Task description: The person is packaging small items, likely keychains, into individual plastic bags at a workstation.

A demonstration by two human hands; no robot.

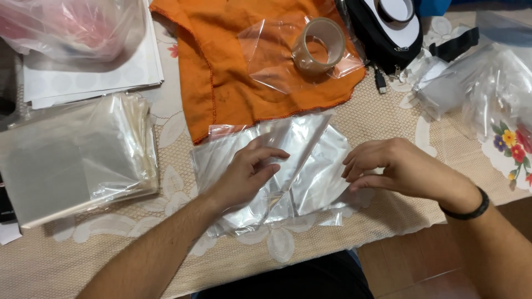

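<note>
A: Why is the left hand [249,171] flat?
B: Its fingers are spread, pressing the clear plastic bags [299,160] onto the lace tablecloth [388,216] so they can't slide.
A: And the right hand [393,169]?
B: Fingers curled, pinching a bag's edge just below the orange cloth [221,66], near the tape roll [318,47]

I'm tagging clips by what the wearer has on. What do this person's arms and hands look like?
Both forearms are bare, with no sleeves in view. The left hand wears no glove, ring or band that shows. The right hand is also ungloved, and a thin black wristband circles its wrist. No watch or markings show.
</note>
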